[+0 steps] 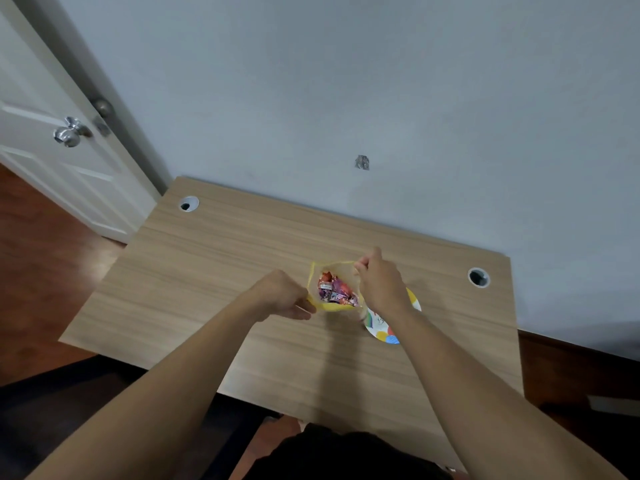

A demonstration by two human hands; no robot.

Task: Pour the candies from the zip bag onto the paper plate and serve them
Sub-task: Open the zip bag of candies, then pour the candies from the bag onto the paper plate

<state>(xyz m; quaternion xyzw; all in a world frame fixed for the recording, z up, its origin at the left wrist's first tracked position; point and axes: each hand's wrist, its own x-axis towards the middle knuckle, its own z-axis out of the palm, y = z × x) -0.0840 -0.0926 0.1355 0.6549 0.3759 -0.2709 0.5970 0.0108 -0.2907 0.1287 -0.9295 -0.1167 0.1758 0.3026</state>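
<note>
A clear zip bag [322, 306] with a yellow zip edge is held up over the middle of the wooden table, its mouth pulled wide. Several colourful wrapped candies [334, 289] lie inside it. My left hand [284, 297] pinches the near left side of the bag's rim. My right hand [379, 284] pinches the far right side of the rim. A white paper plate [384, 332] with coloured spots and a rainbow lies on the table just right of the bag, mostly hidden under my right wrist.
The wooden table [207, 271] stands against a pale wall. It has a round cable hole at the back left [188, 204] and one at the right [478, 277]. A white door with a metal knob [71, 131] is at the left.
</note>
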